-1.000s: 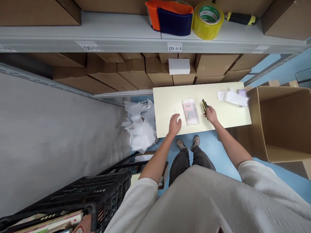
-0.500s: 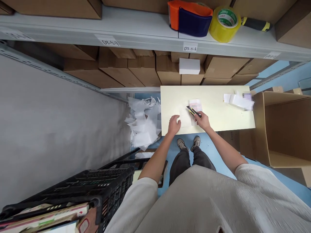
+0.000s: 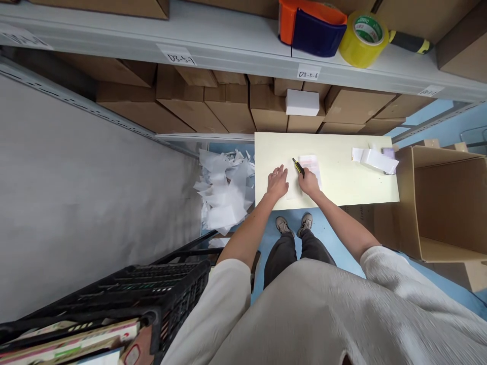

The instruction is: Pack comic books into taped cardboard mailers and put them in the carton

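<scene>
1. Far left: a black plastic lattice crate stands low beside the person; past it lies a heap of crumpled white sheets.
2. On the pale cream rectangular surface, the left hand is palm-down and grasps nothing evident. Its fingers, curled a second ago, are now spread and set further forward.
3. A thin whitish sheet lies between the hands; its outline is faint.
4. The right hand grips a black-and-yellow utility knife, its tip pointing forward and left. The knife has crossed from right of the packet to its left side. In my judgement, this centres the work on the sheet. Blade extension cannot be determined.
5. The white-and-pink printed flat packet lies partly beneath the right hand.
6. Far right: a folded white paper strip lies near an open brown cardboard box.
</scene>
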Tool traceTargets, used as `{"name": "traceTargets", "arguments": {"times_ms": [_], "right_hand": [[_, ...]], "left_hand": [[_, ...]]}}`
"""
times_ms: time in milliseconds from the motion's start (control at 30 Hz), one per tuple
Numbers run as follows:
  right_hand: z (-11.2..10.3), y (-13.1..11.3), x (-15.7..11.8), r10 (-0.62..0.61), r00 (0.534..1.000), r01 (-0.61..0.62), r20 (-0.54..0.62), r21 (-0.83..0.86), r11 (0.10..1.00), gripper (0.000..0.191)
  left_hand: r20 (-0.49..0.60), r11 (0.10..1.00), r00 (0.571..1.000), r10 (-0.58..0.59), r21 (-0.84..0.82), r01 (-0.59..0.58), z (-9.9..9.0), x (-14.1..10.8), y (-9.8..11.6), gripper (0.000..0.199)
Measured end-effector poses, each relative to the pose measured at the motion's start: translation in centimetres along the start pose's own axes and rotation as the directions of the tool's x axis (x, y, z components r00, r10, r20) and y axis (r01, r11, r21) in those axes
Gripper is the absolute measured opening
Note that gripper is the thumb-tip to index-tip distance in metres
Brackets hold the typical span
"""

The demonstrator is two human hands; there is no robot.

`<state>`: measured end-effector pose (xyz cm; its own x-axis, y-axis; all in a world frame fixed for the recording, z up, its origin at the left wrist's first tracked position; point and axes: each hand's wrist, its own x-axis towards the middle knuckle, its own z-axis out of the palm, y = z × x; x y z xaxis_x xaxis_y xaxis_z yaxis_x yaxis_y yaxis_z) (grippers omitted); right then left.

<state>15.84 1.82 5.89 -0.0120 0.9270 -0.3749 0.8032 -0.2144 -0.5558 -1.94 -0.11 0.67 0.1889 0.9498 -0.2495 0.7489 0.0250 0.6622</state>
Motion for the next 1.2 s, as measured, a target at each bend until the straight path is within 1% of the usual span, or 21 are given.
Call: {"name": "traceTargets", "arguments": {"times_ms": [100, 200, 333, 533, 733, 867, 1100, 1200], "right_hand": [[0.2, 0.1, -0.8, -0.012, 1.0, 0.012, 0.015, -0.042, 0.999, 0.032], [0.3, 0.6, -2.5, -0.016, 0.999, 0.02, 0.04, -0.097, 0.995, 0.034], [0.4, 1.2, -4.7, -0.018, 0.998, 0.026, 0.054, -0.14, 0.99, 0.032], [0.7, 2.1, -7.4, -0.019, 0.998, 0.029, 0.062, -0.149, 0.988, 0.032], [0.8, 3.9, -11.2, -0.019, 0.996, 0.035, 0.092, -0.176, 0.984, 0.038], [0.6, 4.9, -13.0, -0.018, 0.994, 0.037, 0.109, -0.178, 0.983, 0.041], [-0.3, 5.3, -14.6, 0.034, 0.983, 0.008, 0.183, -0.225, 0.974, 0.041], [-0.6, 5.2, -15.1, 0.061, 0.978, -0.007, 0.202, -0.259, 0.966, 0.04]], "left_hand": [[0.01, 1.0, 1.0, 0.011, -0.004, -0.011, -0.1, -0.3, -0.2, 0.072], [0.013, 1.0, 1.0, 0.012, -0.004, -0.012, -0.2, -0.6, -0.2, 0.072], [0.0, 1.0, 1.0, 0.006, -0.024, -0.006, -0.2, -0.4, -0.2, 0.071], [0.011, 1.0, 1.0, 0.013, 0.002, -0.013, 0.0, -0.3, -0.4, 0.073], [0.015, 1.0, 1.0, 0.008, 0.003, -0.008, 0.1, -0.3, -0.6, 0.073], [-0.013, 1.0, 1.0, 0.006, 0.001, -0.006, 0.6, -0.6, -0.7, 0.073], [-0.014, 0.988, 1.0, 0.002, 0.154, 0.0, 1.5, -2.0, -0.6, 0.067], [0.008, 0.984, 1.0, -0.009, 0.177, 0.008, 1.8, -2.9, -0.6, 0.065]]}}
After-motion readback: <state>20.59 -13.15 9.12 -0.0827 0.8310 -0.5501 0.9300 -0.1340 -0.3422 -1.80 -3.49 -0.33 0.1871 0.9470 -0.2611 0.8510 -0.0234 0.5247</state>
